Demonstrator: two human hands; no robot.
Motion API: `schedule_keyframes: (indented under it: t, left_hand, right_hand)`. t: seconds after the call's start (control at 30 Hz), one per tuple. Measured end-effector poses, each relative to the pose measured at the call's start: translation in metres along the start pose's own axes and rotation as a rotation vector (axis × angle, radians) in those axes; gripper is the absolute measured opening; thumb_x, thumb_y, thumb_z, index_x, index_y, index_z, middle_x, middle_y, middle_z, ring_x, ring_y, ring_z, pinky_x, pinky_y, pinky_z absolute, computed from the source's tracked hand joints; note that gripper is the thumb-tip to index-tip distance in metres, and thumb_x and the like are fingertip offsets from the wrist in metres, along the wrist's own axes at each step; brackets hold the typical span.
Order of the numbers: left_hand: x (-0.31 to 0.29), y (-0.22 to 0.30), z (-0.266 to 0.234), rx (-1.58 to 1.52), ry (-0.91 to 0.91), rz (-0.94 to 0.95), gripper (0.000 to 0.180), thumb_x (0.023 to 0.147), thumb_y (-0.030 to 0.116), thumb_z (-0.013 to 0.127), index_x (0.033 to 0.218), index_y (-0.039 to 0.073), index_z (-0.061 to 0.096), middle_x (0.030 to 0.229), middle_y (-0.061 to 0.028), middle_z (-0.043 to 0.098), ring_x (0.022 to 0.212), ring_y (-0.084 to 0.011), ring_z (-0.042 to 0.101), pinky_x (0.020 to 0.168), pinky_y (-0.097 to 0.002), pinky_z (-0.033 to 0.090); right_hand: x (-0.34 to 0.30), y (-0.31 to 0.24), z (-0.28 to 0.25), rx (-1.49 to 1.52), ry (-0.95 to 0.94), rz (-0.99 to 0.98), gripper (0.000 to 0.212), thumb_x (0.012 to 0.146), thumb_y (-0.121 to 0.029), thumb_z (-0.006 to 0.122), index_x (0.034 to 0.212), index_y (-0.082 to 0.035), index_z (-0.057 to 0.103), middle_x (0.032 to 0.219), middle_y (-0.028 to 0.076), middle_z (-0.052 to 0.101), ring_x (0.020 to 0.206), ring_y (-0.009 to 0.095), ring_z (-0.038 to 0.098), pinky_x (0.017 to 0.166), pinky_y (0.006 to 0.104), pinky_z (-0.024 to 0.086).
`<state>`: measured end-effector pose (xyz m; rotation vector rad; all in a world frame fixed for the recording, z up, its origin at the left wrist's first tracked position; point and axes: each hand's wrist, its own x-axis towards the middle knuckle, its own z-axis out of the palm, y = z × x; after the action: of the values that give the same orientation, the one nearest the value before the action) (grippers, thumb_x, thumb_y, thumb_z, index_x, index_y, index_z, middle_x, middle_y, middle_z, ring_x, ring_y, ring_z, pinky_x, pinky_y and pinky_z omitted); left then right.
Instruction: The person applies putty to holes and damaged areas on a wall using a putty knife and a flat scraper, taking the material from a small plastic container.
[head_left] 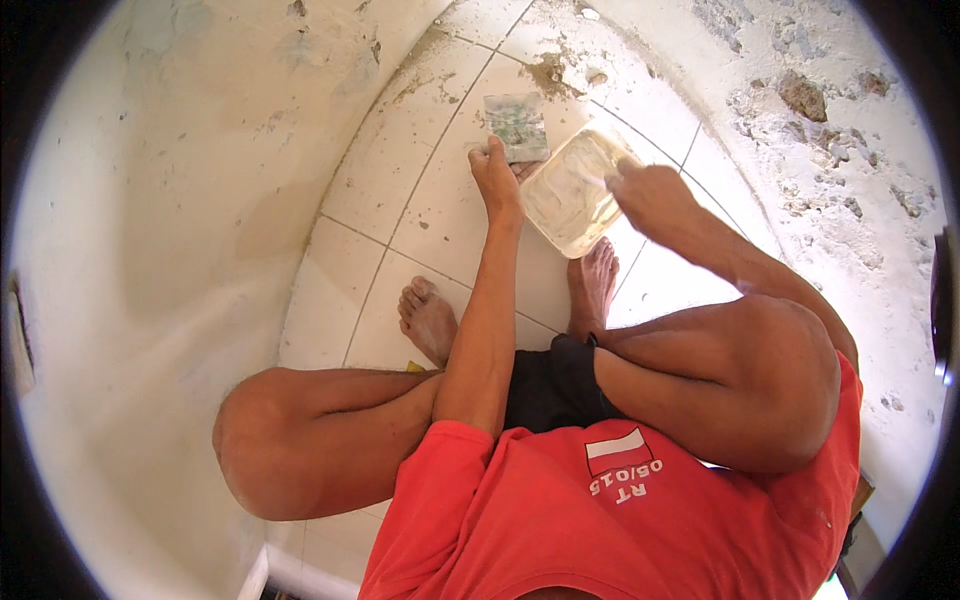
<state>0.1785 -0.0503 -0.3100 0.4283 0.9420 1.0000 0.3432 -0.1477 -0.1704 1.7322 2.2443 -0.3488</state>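
Observation:
My left hand (497,182) reaches forward and grips the near edge of a flat, thin rectangular sheet (516,126), grey with green smudges. Its thumb lies on top, and some of its fingertips show between the sheet and a tub. That shallow cream tub (563,222) is rectangular with rounded corners and sits at a slant just right of the sheet. A whitish paste (575,180) is smeared over its inside. At the tub's right rim, my right hand (655,200) is closed, slightly blurred. Something pale shows at its fingertips, too indistinct to name.
My bare feet (428,318) rest on white floor tiles (370,190) with dirt spots, the right one close below the tub. A pale wall (220,200) bounds the left. On the right, another wall (830,150) has chipped, rough plaster. Brown debris (550,75) lies at the far end.

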Motion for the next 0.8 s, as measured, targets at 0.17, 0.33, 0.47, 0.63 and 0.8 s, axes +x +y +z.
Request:
schedule_keyframes:
  t: [0.17, 0.33, 0.47, 0.63, 0.8]
  left_hand:
    - [0.0, -0.006, 0.006, -0.003, 0.068, 0.079, 0.038, 0.103, 0.023, 0.037, 0.115, -0.013, 0.037, 0.11, -0.0281, 0.057, 0.09, -0.0404, 0.068, 0.077, -0.0481, 0.062]
    - [0.009, -0.008, -0.004, -0.003, 0.005, 0.082, 0.04, 0.103, 0.023, 0.034, 0.118, -0.013, 0.041, 0.11, -0.0273, 0.057, 0.09, -0.0407, 0.067, 0.08, -0.0497, 0.061]
    - [0.007, -0.008, -0.003, -0.019, -0.003, 0.056, 0.038, 0.103, 0.023, 0.035, 0.119, -0.012, 0.038, 0.112, -0.0278, 0.055, 0.09, -0.0413, 0.067, 0.081, -0.0503, 0.061]
    - [0.003, -0.015, 0.01, -0.06, 0.015, 0.041, 0.031, 0.102, 0.026, 0.04, 0.113, -0.001, 0.031, 0.115, -0.0235, 0.049, 0.095, -0.036, 0.064, 0.075, -0.0447, 0.062]
    - [-0.002, 0.001, -0.001, 0.066, 0.055, 0.078, 0.03, 0.101, 0.026, 0.04, 0.112, 0.0, 0.032, 0.114, -0.0228, 0.049, 0.091, -0.0328, 0.064, 0.073, -0.0426, 0.062]
  right_hand:
    - [0.012, 0.0, 0.014, -0.091, 0.184, 0.074, 0.009, 0.075, -0.002, 0.061, 0.079, 0.003, 0.067, 0.09, 0.021, 0.063, 0.078, 0.03, 0.067, 0.057, 0.0385, 0.055]
    - [0.026, -0.031, 0.024, -0.105, 0.105, -0.03, 0.01, 0.073, -0.003, 0.062, 0.076, 0.004, 0.069, 0.092, 0.021, 0.063, 0.082, 0.031, 0.067, 0.061, 0.0401, 0.055]
    - [0.011, -0.019, 0.005, 0.178, 0.02, -0.027, 0.012, 0.074, -0.005, 0.061, 0.078, 0.003, 0.069, 0.091, 0.021, 0.064, 0.082, 0.032, 0.067, 0.065, 0.0429, 0.055]
    - [-0.007, 0.019, 0.004, 0.674, -0.067, 0.371, 0.023, 0.077, -0.006, 0.052, 0.091, 0.006, 0.066, 0.085, 0.028, 0.065, 0.084, 0.04, 0.066, 0.075, 0.0486, 0.05]
    - [0.007, -0.006, 0.038, 0.935, 0.087, 0.631, 0.021, 0.078, -0.008, 0.052, 0.091, 0.005, 0.062, 0.09, 0.027, 0.064, 0.089, 0.042, 0.064, 0.078, 0.0491, 0.049]
